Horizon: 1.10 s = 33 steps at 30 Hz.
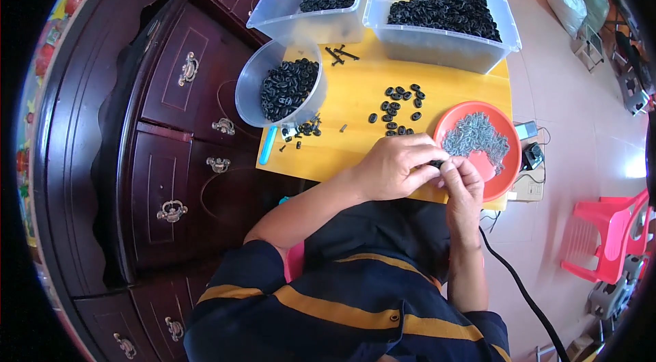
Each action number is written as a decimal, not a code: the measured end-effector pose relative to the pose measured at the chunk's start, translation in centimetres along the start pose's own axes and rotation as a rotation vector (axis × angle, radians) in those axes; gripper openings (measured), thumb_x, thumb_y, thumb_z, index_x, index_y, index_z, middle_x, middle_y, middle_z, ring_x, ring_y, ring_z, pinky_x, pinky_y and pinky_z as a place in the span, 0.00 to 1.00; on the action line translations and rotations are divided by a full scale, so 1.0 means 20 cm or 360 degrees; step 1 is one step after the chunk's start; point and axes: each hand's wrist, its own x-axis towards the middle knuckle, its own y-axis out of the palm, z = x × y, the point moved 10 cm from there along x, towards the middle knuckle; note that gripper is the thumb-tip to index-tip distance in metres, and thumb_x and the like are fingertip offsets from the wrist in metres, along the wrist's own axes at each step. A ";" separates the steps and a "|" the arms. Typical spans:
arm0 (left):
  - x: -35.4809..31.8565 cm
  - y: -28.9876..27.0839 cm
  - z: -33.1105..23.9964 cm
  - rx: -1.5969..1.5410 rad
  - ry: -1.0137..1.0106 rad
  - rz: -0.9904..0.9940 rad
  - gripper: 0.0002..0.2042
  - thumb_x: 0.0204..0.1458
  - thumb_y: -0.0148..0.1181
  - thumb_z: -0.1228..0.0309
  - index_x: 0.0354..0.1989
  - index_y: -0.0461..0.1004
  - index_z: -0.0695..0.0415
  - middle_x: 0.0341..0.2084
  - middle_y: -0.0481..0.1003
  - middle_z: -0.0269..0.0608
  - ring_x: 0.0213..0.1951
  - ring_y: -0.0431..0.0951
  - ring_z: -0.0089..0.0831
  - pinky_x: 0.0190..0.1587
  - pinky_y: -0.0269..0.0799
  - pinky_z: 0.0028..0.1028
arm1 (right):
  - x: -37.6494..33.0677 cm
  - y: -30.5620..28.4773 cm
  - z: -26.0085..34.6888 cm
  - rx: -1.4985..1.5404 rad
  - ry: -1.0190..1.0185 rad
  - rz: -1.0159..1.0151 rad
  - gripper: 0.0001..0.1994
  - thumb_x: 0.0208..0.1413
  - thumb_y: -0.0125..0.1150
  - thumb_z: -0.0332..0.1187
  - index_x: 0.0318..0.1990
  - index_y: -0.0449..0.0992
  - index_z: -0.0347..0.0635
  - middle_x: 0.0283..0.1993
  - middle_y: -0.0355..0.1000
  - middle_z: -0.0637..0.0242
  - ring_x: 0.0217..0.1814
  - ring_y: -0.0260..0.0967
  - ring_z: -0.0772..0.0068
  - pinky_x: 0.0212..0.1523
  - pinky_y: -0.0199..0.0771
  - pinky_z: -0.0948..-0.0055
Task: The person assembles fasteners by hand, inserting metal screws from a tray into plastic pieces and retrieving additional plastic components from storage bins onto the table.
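Observation:
Over the front right of the yellow table (pixel 342 92), my left hand (pixel 393 169) and my right hand (pixel 466 188) meet, fingertips pinched together. Between them is a small black piece (pixel 435 164), mostly covered by the fingers. Any smaller part in the pinch is hidden. An orange-red plate (pixel 515 157) lies against the right fingers, holding a heap of small silvery metal parts (pixel 478 136) that look like screws. Just beyond my left hand lies a loose group of black oval pieces (pixel 394 106), several showing openings.
Two clear rectangular bins (pixel 437 53) (pixel 345 29) and a round clear tub (pixel 247 99) hold black pieces. Dark screw-like parts (pixel 339 54), a blue-handled tool (pixel 268 145) and small bits lie nearby. Dark wooden drawers (pixel 174 150) stand left; a pink stool (pixel 605 239) stands right.

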 end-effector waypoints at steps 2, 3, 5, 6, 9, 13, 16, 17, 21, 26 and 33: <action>0.00 -0.04 0.04 -0.0049 -0.0148 0.0147 0.07 0.52 0.64 0.75 0.40 0.80 0.58 0.31 0.79 0.42 0.33 0.81 0.38 0.36 0.76 0.32 | -0.01 0.04 -0.02 -0.0097 0.0088 0.0132 0.06 0.66 0.59 0.30 0.41 0.77 0.38 0.36 0.76 0.71 0.36 0.70 0.84 0.41 0.71 0.81; -0.02 -0.05 0.11 -0.0102 -0.0302 0.0288 0.06 0.52 0.63 0.76 0.38 0.80 0.58 0.28 0.79 0.43 0.32 0.81 0.37 0.35 0.75 0.31 | -0.02 0.08 -0.02 -0.0103 0.0141 0.0208 0.06 0.67 0.59 0.31 0.41 0.77 0.37 0.37 0.78 0.69 0.37 0.71 0.83 0.42 0.73 0.80; -0.02 -0.17 0.22 0.0218 -0.0238 0.0375 0.05 0.52 0.61 0.76 0.36 0.81 0.58 0.26 0.79 0.42 0.29 0.80 0.33 0.33 0.75 0.31 | -0.04 0.12 -0.09 -0.0169 0.0310 0.0376 0.06 0.67 0.58 0.30 0.41 0.77 0.37 0.38 0.79 0.67 0.38 0.74 0.81 0.44 0.76 0.78; 0.00 -0.28 0.32 0.0320 -0.0373 0.0372 0.05 0.53 0.61 0.76 0.36 0.81 0.58 0.27 0.80 0.41 0.29 0.80 0.30 0.34 0.75 0.31 | -0.06 0.16 -0.09 -0.0200 0.0315 0.0487 0.06 0.66 0.59 0.30 0.40 0.78 0.36 0.37 0.79 0.68 0.37 0.73 0.82 0.42 0.75 0.79; 0.12 -0.70 0.56 0.0501 -0.0884 0.0144 0.09 0.55 0.61 0.74 0.44 0.82 0.57 0.31 0.82 0.36 0.34 0.80 0.22 0.38 0.75 0.25 | -0.09 0.21 -0.14 -0.0326 0.0355 0.0668 0.06 0.65 0.61 0.30 0.39 0.79 0.35 0.34 0.78 0.72 0.35 0.70 0.85 0.38 0.72 0.81; 0.26 -1.18 0.56 0.0834 -0.0544 -0.0541 0.30 0.56 0.65 0.72 0.68 0.65 0.57 0.52 0.78 0.48 0.45 0.79 0.28 0.49 0.77 0.28 | -0.11 0.29 -0.18 -0.0606 0.0328 0.0868 0.07 0.63 0.64 0.31 0.38 0.80 0.35 0.29 0.74 0.77 0.31 0.66 0.89 0.33 0.68 0.83; 0.22 -0.90 0.50 0.0597 -0.0555 -0.0414 0.33 0.55 0.67 0.70 0.69 0.63 0.57 0.60 0.72 0.54 0.59 0.75 0.39 0.62 0.70 0.35 | -0.12 0.27 -0.20 -0.0578 0.0321 0.0898 0.07 0.63 0.63 0.31 0.40 0.79 0.36 0.29 0.73 0.77 0.32 0.66 0.89 0.33 0.69 0.82; 0.15 -0.78 0.52 0.0419 -0.0570 -0.0354 0.33 0.55 0.67 0.69 0.69 0.63 0.57 0.60 0.72 0.54 0.60 0.74 0.42 0.64 0.68 0.37 | -0.13 0.30 -0.20 -0.0545 0.0316 0.0960 0.07 0.64 0.63 0.31 0.41 0.79 0.36 0.30 0.74 0.76 0.32 0.67 0.88 0.35 0.70 0.81; -0.08 -0.30 0.59 0.0579 -0.0401 -0.0086 0.37 0.54 0.68 0.57 0.70 0.61 0.56 0.67 0.63 0.59 0.69 0.62 0.51 0.71 0.55 0.45 | -0.18 0.35 -0.25 -0.0535 0.0470 0.1103 0.07 0.66 0.61 0.30 0.43 0.78 0.34 0.39 0.78 0.70 0.42 0.73 0.84 0.45 0.73 0.79; -0.07 -0.11 0.73 0.0773 -0.0324 0.0073 0.45 0.51 0.65 0.42 0.72 0.57 0.54 0.70 0.55 0.60 0.72 0.54 0.56 0.72 0.51 0.49 | -0.29 0.46 -0.36 -0.0434 0.0654 0.1418 0.09 0.66 0.60 0.31 0.46 0.78 0.34 0.42 0.79 0.68 0.44 0.73 0.81 0.50 0.74 0.76; 0.08 0.00 0.77 0.0685 -0.0027 0.0250 0.44 0.52 0.55 0.34 0.73 0.58 0.49 0.71 0.56 0.56 0.72 0.53 0.55 0.72 0.48 0.52 | -0.52 0.43 -0.63 -0.0141 0.1246 0.1455 0.11 0.68 0.57 0.37 0.48 0.77 0.39 0.44 0.78 0.71 0.46 0.73 0.82 0.49 0.73 0.79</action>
